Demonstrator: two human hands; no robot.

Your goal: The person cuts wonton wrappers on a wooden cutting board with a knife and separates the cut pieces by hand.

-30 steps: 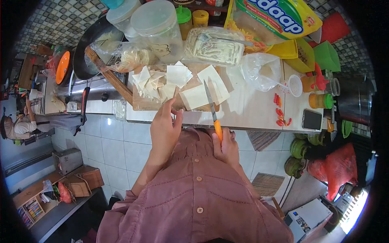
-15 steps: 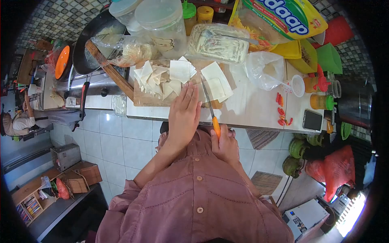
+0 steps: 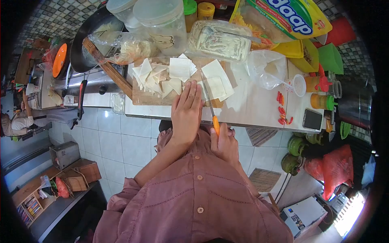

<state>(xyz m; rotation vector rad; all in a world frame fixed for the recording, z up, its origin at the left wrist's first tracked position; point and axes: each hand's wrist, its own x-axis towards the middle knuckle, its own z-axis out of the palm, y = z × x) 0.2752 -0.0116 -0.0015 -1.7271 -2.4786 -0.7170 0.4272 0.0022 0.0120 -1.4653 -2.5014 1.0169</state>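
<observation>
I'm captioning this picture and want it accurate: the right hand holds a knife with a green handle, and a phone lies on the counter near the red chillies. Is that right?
Not quite: the head view shows that the knife has an orange handle. The right hand does hold it, and the phone lies on the counter near the red chillies.

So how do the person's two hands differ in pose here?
The left hand is stretched out, fingers straight and close together, while the right hand curls around the orange-handled knife. The left hand reaches over the near edge of the cutting board; the right hand is off it, nearer the body. Both are bare.
</observation>
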